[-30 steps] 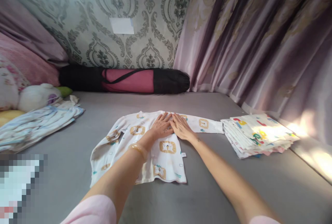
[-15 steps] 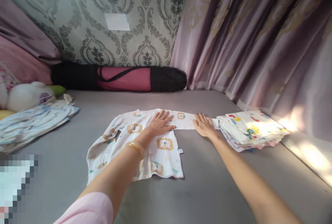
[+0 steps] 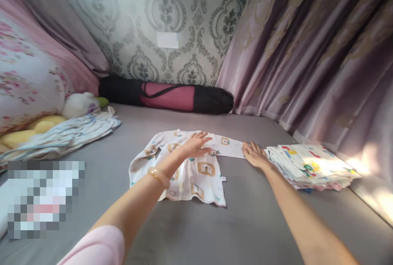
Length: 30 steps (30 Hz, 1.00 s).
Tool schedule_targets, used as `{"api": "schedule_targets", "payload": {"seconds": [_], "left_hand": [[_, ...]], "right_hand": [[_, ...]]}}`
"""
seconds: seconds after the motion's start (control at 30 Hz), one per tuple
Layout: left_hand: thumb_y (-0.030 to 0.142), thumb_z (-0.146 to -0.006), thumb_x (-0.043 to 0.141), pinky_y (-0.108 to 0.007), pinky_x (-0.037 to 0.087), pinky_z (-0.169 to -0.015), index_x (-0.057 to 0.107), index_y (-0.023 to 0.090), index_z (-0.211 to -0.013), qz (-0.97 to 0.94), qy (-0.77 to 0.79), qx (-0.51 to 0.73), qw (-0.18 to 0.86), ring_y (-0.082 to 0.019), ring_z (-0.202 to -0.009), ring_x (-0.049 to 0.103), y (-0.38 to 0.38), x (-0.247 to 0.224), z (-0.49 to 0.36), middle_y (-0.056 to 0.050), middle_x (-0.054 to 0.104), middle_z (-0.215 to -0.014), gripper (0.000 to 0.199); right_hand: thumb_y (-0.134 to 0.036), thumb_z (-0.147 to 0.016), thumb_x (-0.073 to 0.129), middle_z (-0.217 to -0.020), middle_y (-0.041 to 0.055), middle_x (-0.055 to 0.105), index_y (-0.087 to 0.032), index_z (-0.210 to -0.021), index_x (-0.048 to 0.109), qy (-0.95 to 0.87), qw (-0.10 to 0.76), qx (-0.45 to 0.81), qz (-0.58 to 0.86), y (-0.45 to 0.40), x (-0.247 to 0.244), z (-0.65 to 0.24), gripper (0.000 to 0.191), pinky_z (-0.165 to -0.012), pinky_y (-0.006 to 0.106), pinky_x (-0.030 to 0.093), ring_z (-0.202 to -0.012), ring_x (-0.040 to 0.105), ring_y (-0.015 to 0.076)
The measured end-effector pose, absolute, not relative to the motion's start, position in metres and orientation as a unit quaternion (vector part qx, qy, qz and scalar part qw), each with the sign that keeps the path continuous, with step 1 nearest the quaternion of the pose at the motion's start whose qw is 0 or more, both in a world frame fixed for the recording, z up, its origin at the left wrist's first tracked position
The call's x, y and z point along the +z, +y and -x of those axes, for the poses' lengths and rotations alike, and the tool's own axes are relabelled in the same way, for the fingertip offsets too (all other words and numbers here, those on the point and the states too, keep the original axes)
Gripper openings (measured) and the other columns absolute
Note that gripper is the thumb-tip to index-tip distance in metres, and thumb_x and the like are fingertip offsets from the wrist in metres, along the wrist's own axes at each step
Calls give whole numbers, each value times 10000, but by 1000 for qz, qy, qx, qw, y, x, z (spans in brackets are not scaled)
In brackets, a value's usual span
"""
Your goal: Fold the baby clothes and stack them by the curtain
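Observation:
A white long-sleeved baby shirt (image 3: 206,168) printed with lion faces is spread on the grey bed sheet (image 3: 245,220). Its right-hand sleeve reaches straight out to the side; the left-hand sleeve bends down. Over the upper body of the shirt is my left hand (image 3: 196,145), fingers spread, holding nothing; whether it touches the cloth I cannot tell. My right hand (image 3: 254,153) lies flat with fingers out on the cuff end of the outstretched sleeve. Just beside it is a stack of folded clothes (image 3: 316,165) with a colourful print on top.
A black and pink roll bag (image 3: 168,95) lies along the wall. At left are crumpled white-blue clothes (image 3: 76,132), a plush toy (image 3: 76,105) and a floral pillow (image 3: 30,68). Purple curtains (image 3: 291,52) hang at right. A blurred-out patch (image 3: 46,199) covers something at lower left.
My right hand has slid outward along the sleeve to its cuff end. My left hand stays above the shirt's upper body, fingers more spread. The view has turned slightly left.

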<state>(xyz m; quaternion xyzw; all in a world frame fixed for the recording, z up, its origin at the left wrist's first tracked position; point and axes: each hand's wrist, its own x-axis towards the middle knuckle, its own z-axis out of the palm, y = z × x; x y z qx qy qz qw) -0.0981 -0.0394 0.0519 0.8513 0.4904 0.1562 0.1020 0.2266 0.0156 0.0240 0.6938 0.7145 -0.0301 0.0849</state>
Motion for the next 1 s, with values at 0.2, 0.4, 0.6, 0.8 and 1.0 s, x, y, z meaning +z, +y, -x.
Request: {"api": "schedule_targets", "payload": {"seconds": [0.2, 0.4, 0.6, 0.8, 1.0], "left_hand": [[495, -873, 461, -365, 435, -950, 597, 141, -1201, -677, 690, 222, 128, -271, -1095, 589, -105, 68, 227, -137, 644, -1197, 502], [695, -742, 487, -289, 424, -620, 670, 133, -895, -552, 793, 168, 195, -250, -769, 617, -161, 65, 283, -84, 684, -809, 611], [741, -620, 567, -259, 339, -551, 625, 188, -738, -515, 800, 172, 257, -211, -700, 567, -183, 56, 279, -25, 636, -697, 569], [408, -702, 557, -274, 341, -564, 556, 199, -676, -553, 795, 108, 225, -213, -700, 564, -169, 68, 273, -12, 584, -676, 211], [119, -768, 467, -404, 400, -840, 573, 167, -938, -643, 745, 102, -148, -307, -995, 547, -165, 99, 288, -146, 605, -1016, 206]], "right_hand": [[-221, -931, 316, -1564, 168, 277, -129, -1498, 332, 737, 35, -1, -674, 20, 40, -176, 575, -1151, 520, 162, -1458, 200, 287], [-353, -987, 217, -1589, 133, 223, -65, -1510, 280, 845, -41, -98, -523, 2, 36, -43, 601, -1188, 383, 118, -1473, 150, 230], [-456, -996, 156, -1610, 121, 130, -79, -1535, 204, 824, -41, -78, -560, 2, 11, -6, 660, -1177, 497, 88, -1479, 86, 273], [-465, -996, 159, -1612, 110, 123, -93, -1536, 210, 826, -25, -67, -559, 10, 3, -11, 658, -1173, 505, 104, -1477, 99, 279], [-450, -995, 166, -1610, 111, 136, -91, -1530, 231, 823, -25, -54, -564, 8, 4, -7, 648, -1176, 493, 106, -1477, 108, 269]]}}
